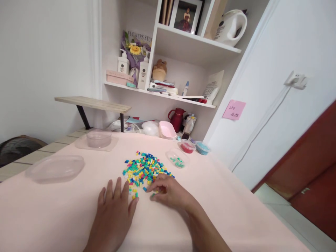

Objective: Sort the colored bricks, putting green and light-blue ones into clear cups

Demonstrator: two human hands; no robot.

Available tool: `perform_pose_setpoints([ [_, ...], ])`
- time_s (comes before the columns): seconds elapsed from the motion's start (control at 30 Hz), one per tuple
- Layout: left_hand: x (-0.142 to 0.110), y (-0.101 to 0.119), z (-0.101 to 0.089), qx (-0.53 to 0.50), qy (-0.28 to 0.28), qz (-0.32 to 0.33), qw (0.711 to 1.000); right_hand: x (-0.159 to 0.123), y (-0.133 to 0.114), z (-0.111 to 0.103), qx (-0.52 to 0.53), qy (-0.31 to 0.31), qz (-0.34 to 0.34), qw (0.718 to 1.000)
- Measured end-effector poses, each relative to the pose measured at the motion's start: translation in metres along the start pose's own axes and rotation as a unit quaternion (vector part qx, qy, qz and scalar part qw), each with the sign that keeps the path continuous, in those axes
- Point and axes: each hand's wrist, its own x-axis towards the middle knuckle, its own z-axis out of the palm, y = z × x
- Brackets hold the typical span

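A loose heap of tiny building bricks [144, 168] in green, yellow, blue, white and other colours lies mid-table. My left hand [112, 203] rests palm down at the heap's near left edge, fingers spread, holding nothing. A few stray bricks lie by its thumb. My right hand [170, 192] is curled at the near right edge of the heap, thumb and fingertips drawn close around a small green brick [153, 194]; the fingers partly hide it. Just behind the heap, a clear shallow tub [181, 155] contains several green bricks.
Tubs of red pieces [187, 147] and blue pieces [202, 148] stand at the back right. A pink box [167, 130] and a dark red jug [177, 119] are behind. On the left lie a clear lid [56, 168] and a clear round container [99, 139], below a small wooden shelf [91, 103].
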Motion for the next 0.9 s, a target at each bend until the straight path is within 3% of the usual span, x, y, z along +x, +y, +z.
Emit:
perform_pose_setpoints([
  [0.3, -0.0013, -0.0001, -0.0006, -0.005, 0.002, 0.006, 1.0, -0.0014, 0.0083, -0.0012, -0.071, -0.007, -0.007, 0.997],
  [0.9, -0.0002, 0.0005, -0.0021, 0.016, -0.01, 0.002, 1.0, 0.0016, 0.0086, 0.0025, -0.039, 0.007, 0.04, 0.998],
])
